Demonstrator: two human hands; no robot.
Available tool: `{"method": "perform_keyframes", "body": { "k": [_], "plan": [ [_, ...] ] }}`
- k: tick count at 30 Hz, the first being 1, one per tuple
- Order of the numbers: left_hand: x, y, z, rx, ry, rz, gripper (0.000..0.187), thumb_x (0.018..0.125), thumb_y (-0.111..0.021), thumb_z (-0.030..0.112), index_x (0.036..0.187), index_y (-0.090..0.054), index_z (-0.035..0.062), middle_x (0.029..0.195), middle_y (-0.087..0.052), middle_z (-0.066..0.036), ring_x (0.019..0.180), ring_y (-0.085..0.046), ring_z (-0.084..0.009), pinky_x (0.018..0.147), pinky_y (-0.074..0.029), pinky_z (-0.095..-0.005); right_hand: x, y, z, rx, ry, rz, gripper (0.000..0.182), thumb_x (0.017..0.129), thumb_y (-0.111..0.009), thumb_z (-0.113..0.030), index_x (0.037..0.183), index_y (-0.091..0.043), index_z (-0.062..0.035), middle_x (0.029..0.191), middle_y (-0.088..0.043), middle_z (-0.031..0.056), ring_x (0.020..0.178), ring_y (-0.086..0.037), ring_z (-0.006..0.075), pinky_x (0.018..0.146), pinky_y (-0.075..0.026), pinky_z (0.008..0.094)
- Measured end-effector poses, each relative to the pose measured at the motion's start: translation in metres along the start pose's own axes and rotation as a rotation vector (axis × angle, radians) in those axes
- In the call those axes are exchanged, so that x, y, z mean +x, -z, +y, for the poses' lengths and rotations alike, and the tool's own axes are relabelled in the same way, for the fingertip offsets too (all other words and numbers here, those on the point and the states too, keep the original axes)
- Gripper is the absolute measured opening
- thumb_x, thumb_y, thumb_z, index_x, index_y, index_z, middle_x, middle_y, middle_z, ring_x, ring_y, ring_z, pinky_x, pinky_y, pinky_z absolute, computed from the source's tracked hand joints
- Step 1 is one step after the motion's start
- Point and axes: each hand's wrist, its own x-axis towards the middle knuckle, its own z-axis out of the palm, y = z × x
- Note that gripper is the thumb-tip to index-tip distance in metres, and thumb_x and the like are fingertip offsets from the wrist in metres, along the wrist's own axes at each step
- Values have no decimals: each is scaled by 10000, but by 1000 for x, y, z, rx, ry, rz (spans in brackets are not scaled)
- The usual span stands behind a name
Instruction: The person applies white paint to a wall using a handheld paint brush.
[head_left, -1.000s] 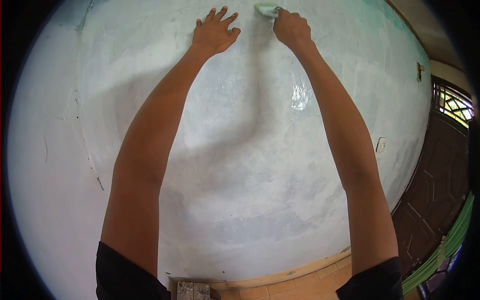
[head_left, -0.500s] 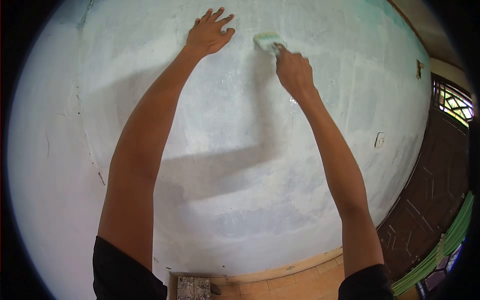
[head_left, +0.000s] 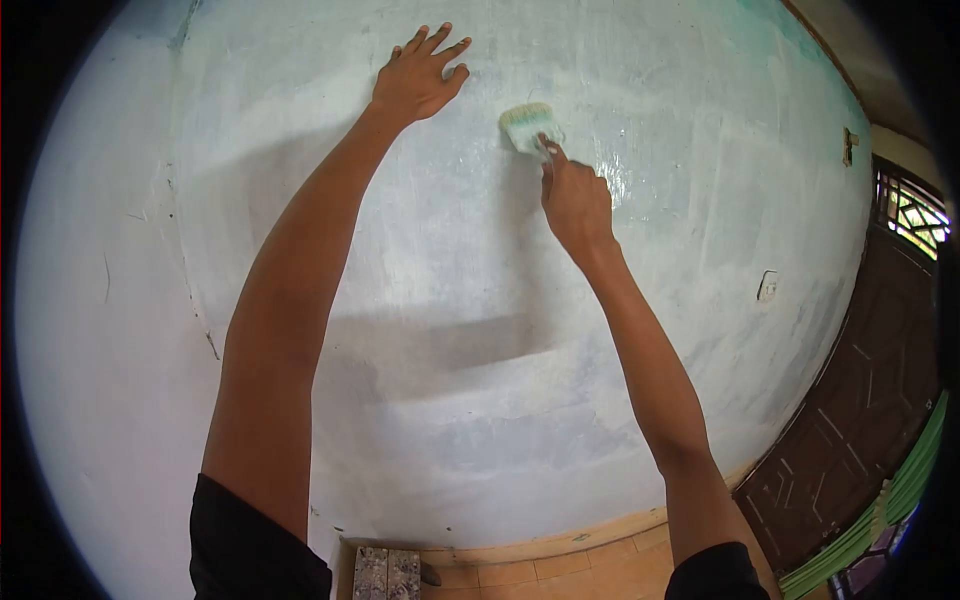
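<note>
My right hand (head_left: 578, 195) is closed round the handle of a wide paintbrush (head_left: 530, 127), whose bristles point up against the wall (head_left: 430, 250). Pale paint with a green tint coats the brush. The wall is patchy white and grey, and a wet, shiny streak shows just right of the brush. Up and to the left, my left hand (head_left: 415, 82) rests on the wall with its fingers spread, holding nothing.
A wall socket (head_left: 768, 286) and a small fitting (head_left: 849, 146) are on the right of the wall. Beyond them stands a dark door (head_left: 830, 390) with a green curtain (head_left: 905, 490). Below, a paint-spattered wooden stool or bench (head_left: 388, 574) is on the tiled floor (head_left: 570, 566).
My right hand has drawn the paintbrush downward along the wall and slightly left. My left hand stays in about the same place. The view has shifted a little.
</note>
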Motion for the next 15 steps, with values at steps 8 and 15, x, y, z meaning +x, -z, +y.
{"method": "perform_keyframes", "body": {
  "k": [8,15],
  "plan": [
    [-2,12,-5,-79,-22,-42,513,955,-385,417,1451,-374,288,1540,-296,23,1421,-271,-200,1143,-311,-447,110,2,-7,-13,-2,101,414,925,-445,-184,1333,-518,-188,880,-651,205,787,-649,399,704,-537,470],
    [-5,0,-14,-63,-43,24,532,965,-349,341,1461,-351,147,1528,-321,0,1409,-296,-191,1137,-330,-403,12,-11,-25,49,-64,-61,456,904,-503,-194,1356,-494,-126,865,-655,202,800,-651,382,713,-527,480]
  ]
}}
